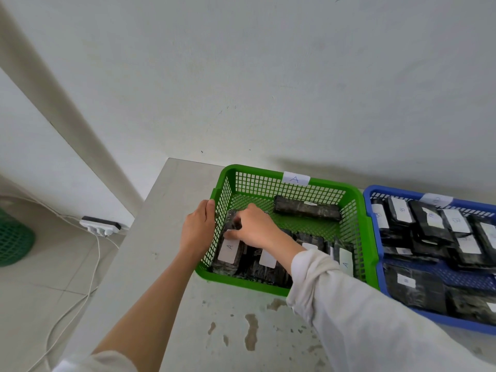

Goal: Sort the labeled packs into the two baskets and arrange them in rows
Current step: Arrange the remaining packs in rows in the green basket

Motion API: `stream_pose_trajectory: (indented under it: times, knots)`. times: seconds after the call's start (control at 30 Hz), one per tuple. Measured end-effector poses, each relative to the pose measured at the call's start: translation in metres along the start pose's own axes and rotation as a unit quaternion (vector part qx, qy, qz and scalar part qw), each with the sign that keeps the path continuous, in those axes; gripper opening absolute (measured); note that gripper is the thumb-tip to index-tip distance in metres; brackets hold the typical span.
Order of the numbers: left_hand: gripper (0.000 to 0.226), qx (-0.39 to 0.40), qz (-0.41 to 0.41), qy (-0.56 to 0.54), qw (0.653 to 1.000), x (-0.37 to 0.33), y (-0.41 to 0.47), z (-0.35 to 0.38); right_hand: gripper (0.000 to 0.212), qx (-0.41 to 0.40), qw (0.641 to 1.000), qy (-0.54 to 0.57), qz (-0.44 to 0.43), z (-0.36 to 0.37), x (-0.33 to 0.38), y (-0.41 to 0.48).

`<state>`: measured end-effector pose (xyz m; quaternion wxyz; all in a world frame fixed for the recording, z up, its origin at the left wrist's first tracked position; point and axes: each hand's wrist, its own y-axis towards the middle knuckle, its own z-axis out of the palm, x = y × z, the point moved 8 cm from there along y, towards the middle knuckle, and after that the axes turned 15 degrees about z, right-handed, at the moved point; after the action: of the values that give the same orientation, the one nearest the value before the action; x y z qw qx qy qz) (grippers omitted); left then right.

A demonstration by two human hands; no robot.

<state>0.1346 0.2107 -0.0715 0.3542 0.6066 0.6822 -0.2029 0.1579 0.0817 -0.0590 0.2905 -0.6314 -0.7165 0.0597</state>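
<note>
A green basket tagged "A" stands on the table, with a blue basket right of it. Several black packs with white labels lie along the green basket's near side, and one lone pack lies by its far wall. My left hand grips the green basket's left rim. My right hand reaches into the basket's left end, fingers curled on the top of a pack marked "A". The blue basket holds several black labeled packs.
The grey table ends at its left edge, close to the green basket. Below on the floor lie a white power strip with cables and a green mesh bin. A white wall rises behind the baskets.
</note>
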Motion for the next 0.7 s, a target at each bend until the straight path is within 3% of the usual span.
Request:
stream_pose_trajectory:
  times: [0.07,0.17,0.27,0.37,0.6,0.7]
  knots:
    - [0.039,0.000,0.002,0.002,1.000,0.000,0.000,0.000,0.045,-0.051,0.998,0.037,-0.008,-0.014,-0.006,0.003]
    - [0.043,0.006,0.002,0.004,1.000,0.000,0.000,0.001,0.032,-0.162,0.977,0.132,0.046,-0.046,-0.042,0.009]
    - [0.043,0.007,0.001,0.001,1.000,0.001,0.000,0.002,0.028,-0.231,0.965,0.062,0.109,-0.061,-0.086,0.015]
    - [0.043,0.007,0.001,0.004,1.000,0.002,0.000,0.002,0.038,-0.204,0.967,-0.026,0.152,-0.058,-0.117,0.024]
    - [0.042,0.004,0.002,0.010,1.000,0.000,0.000,0.002,0.034,-0.166,0.971,-0.117,0.123,-0.047,-0.120,0.038]
    - [0.043,0.005,0.001,0.009,1.000,0.001,-0.001,0.002,0.043,-0.153,0.967,-0.173,0.110,-0.044,-0.125,0.039]
